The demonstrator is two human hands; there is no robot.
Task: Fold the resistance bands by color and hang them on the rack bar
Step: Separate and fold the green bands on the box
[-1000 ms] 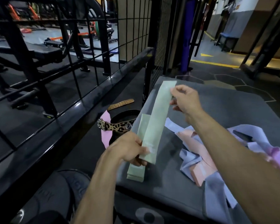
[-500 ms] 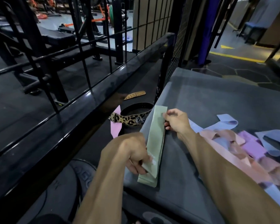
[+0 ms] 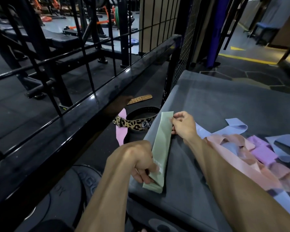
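Green band: a pale green resistance band lies folded flat and long on the grey padded bench, along the bench's left edge, one end toward the bench's far side and the other at its near corner.
Left hand: the left hand pinches the near end of the green band, fingers curled round its layered edge, just above the bench's near-left corner.
Right hand: the right hand holds the far end of the green band, fingertips nipping its right-hand corner, the wrist resting toward the middle of the bench.
Loose bands: a tangle of unfolded bands sits on the bench to the right of the green band; peach bands, lilac bands and light blue bands overlap one another, and the right forearm crosses over part of them.
Rack bar: a glossy black rack bar runs slantwise left of the bench, apart from the green band, with black upright bars rising behind it.
Floor by the bench: a leopard-print lifting belt lies coiled just left of the bench, a pink band beside it, and a tan perforated strap farther off.
Weight plate: a dark weight plate lies below the bench's near-left corner.
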